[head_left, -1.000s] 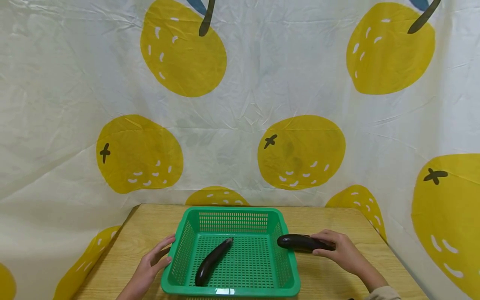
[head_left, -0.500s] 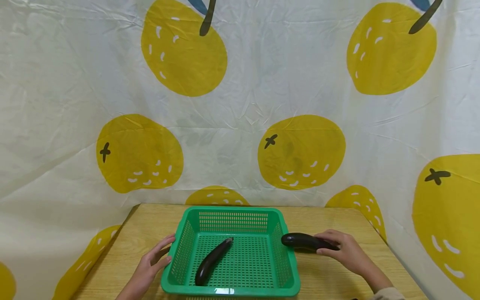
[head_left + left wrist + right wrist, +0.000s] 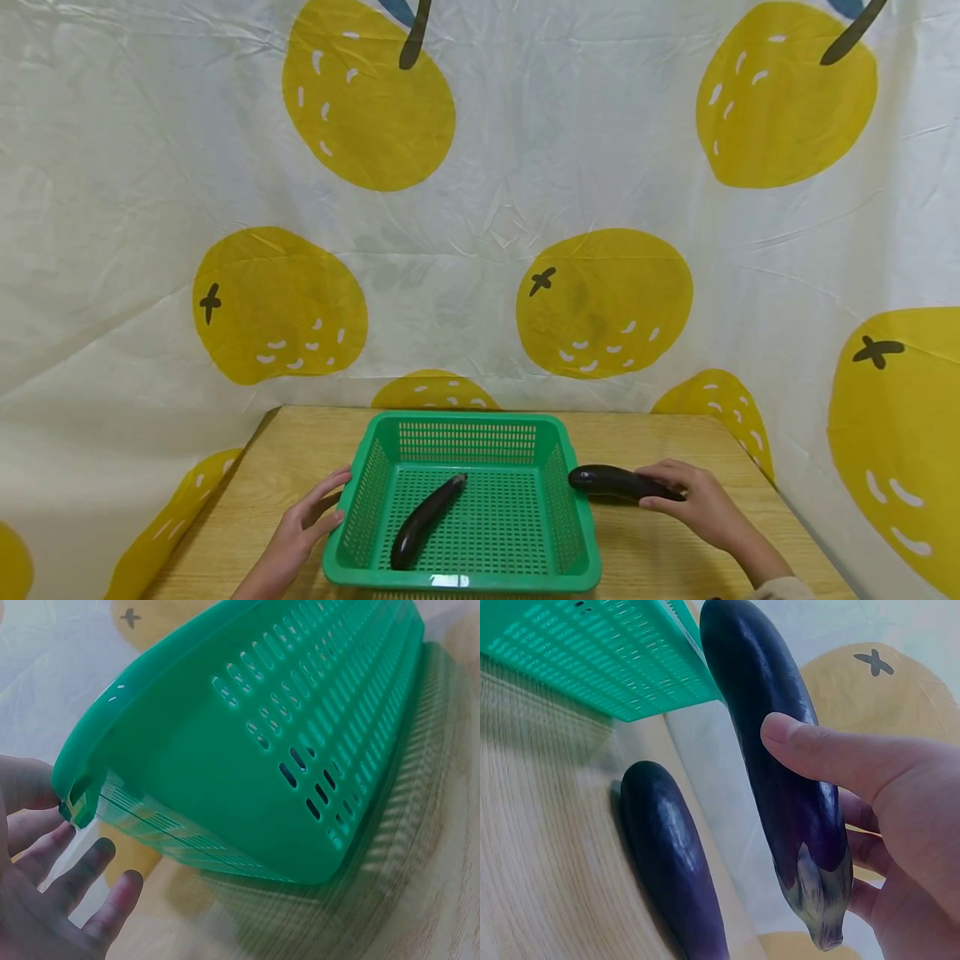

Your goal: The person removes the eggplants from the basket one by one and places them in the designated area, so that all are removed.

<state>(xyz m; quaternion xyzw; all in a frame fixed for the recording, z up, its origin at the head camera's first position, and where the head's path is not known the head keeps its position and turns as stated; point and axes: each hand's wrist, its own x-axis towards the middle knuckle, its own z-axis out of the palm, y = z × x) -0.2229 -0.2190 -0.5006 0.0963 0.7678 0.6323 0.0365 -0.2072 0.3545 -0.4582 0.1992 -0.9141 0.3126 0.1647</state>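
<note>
My right hand (image 3: 693, 500) holds a dark purple eggplant (image 3: 765, 697) near its stem end, thumb on one side and fingers behind. Its blunt tip points left, by the right rim of the green plastic basket (image 3: 465, 581) in the head view. A second eggplant (image 3: 667, 847) lies on the table under it in the right wrist view; the head view does not show that one. Inside the basket, left of its middle, lies another eggplant (image 3: 423, 525). My left hand (image 3: 296, 533) touches the basket's left rim with extended fingers; the lower fingers (image 3: 120, 900) stand apart from the wall.
A wood-grain table (image 3: 300, 442) bears the basket. Behind and at both sides hangs a pale cloth (image 3: 450, 317) with large yellow fruit prints, meeting the table's back edge.
My right hand and its eggplant have shifted slightly to the right, away from the inside of the basket. The left hand, the basket and the eggplant in it stay put.
</note>
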